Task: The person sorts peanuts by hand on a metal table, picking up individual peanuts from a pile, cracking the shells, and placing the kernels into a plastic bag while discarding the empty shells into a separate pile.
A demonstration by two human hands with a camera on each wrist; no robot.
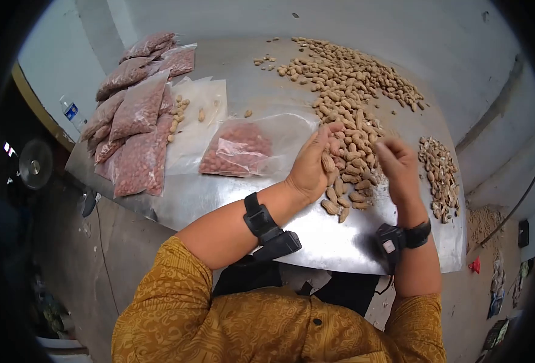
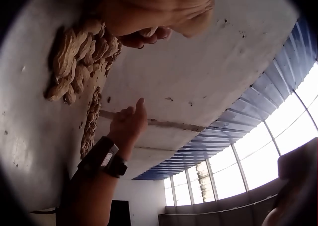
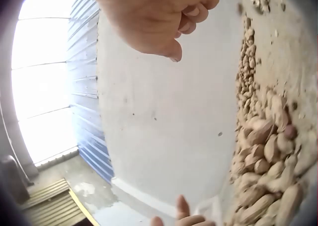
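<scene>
My left hand (image 1: 311,164) is cupped at the near left side of a heap of unshelled peanuts (image 1: 355,112). In the left wrist view its fingers (image 2: 134,39) curl inward, with a pale peanut (image 2: 148,32) showing between them. Pinkish peanut kernels (image 1: 334,147) show at its palm in the head view. My right hand (image 1: 399,166) is raised at the heap's right side, its fingers curled toward the palm and the thumb (image 3: 171,52) extended beside them. Nothing shows in its grasp. Left of the left hand lies a clear plastic bag (image 1: 237,148) part filled with reddish kernels.
Filled bags of kernels (image 1: 137,112) are piled at the table's left. A whitish plastic sheet (image 1: 210,100) lies beside them, with several loose peanuts (image 1: 178,115) along its edge. Empty shells (image 1: 440,178) form a small heap at the right edge of the metal table (image 1: 334,242).
</scene>
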